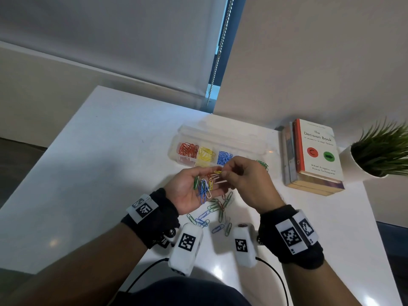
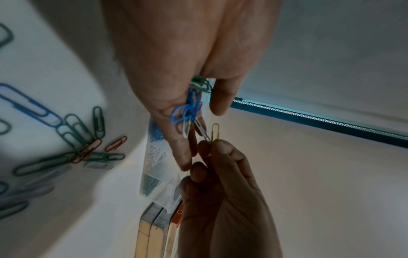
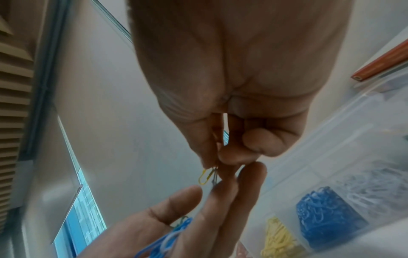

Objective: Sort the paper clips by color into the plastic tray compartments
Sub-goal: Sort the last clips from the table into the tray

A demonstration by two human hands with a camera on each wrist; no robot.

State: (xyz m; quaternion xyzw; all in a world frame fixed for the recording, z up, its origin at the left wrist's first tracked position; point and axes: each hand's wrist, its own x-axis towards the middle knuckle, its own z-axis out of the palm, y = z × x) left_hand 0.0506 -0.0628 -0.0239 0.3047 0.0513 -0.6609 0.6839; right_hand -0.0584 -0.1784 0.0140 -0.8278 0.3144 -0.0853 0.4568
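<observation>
Paper clips, assorted colours: a mixed handful (image 1: 203, 188) lay in the flat, relaxed left hand (image 1: 194, 191); the right hand (image 1: 245, 180) pinched a yellow clip (image 2: 215, 131) above the plastic tray (image 1: 220, 138). Light, springy, tangle-prone; best pinched by one loop.

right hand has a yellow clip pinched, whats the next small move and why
Probably carry the yellow clip in the right hand forward to the yellow compartment and drop it there. The left hand cups more mixed clips to sort.
</observation>
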